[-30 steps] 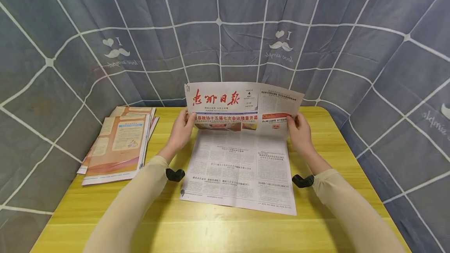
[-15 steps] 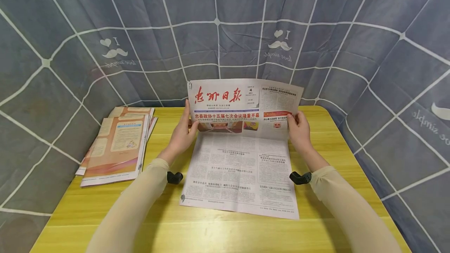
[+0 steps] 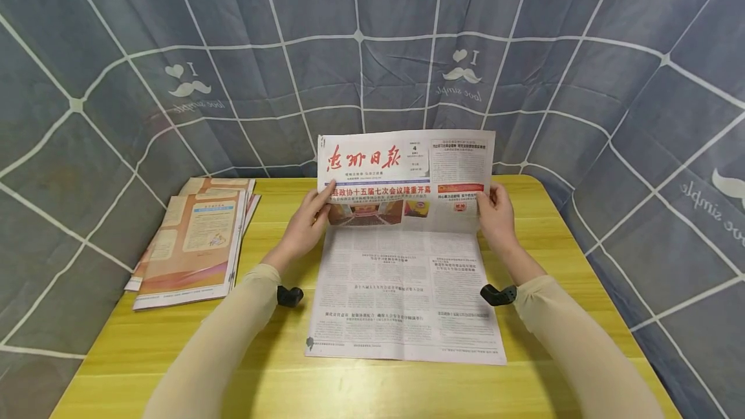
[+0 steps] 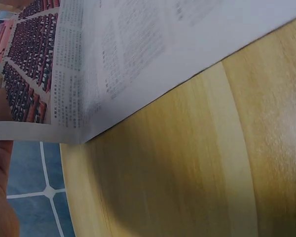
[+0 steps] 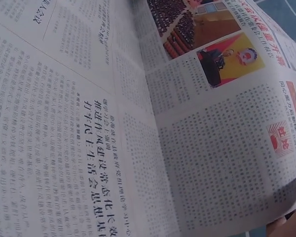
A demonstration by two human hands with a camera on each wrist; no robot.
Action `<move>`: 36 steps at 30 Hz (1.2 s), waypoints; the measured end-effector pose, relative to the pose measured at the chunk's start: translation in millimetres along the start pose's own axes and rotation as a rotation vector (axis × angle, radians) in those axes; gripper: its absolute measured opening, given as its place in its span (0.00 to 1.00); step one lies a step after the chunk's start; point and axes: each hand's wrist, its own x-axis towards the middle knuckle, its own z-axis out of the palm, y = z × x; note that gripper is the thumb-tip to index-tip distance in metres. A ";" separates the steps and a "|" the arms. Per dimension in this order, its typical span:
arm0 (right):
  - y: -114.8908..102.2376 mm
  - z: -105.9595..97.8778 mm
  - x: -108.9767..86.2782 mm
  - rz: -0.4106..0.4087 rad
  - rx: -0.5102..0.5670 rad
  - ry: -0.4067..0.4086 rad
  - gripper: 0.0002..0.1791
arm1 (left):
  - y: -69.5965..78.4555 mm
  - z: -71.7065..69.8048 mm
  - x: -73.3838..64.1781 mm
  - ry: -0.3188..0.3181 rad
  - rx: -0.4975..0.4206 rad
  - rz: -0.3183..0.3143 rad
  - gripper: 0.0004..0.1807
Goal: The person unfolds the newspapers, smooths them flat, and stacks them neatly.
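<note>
A newspaper (image 3: pixel 401 290) with red headline characters is held at both side edges. Its upper part stands up toward the back, and the lower part slopes down toward me over the table. My left hand (image 3: pixel 304 224) pinches the left edge beside the photo, thumb on the printed front and other fingers behind. On the opposite edge, my right hand (image 3: pixel 497 215) grips the paper with its thumb in front. The left wrist view shows part of the left hand (image 4: pixel 1 197) behind the paper's edge. Only a bit of the right hand (image 5: pixel 288 224) appears in the right wrist view's corner.
A stack of orange-and-white printed papers (image 3: pixel 192 244) lies at the left of the yellow wooden table (image 3: pixel 349 393). A grey curtain (image 3: pixel 396 76) with white grid lines surrounds the table's back and sides. Dark wrist devices (image 3: pixel 289 295) sit by both sleeves.
The newspaper's upper part has flattened out and its right corner has straightened. Its lower edge has shifted slightly right and toward me. My left hand has loosened and re-gripped the left edge.
</note>
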 end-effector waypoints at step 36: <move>33.5 -14.8 -19.6 -0.193 -0.206 -0.198 0.21 | -2.4 6.4 -1.4 -0.090 -0.085 -0.125 0.34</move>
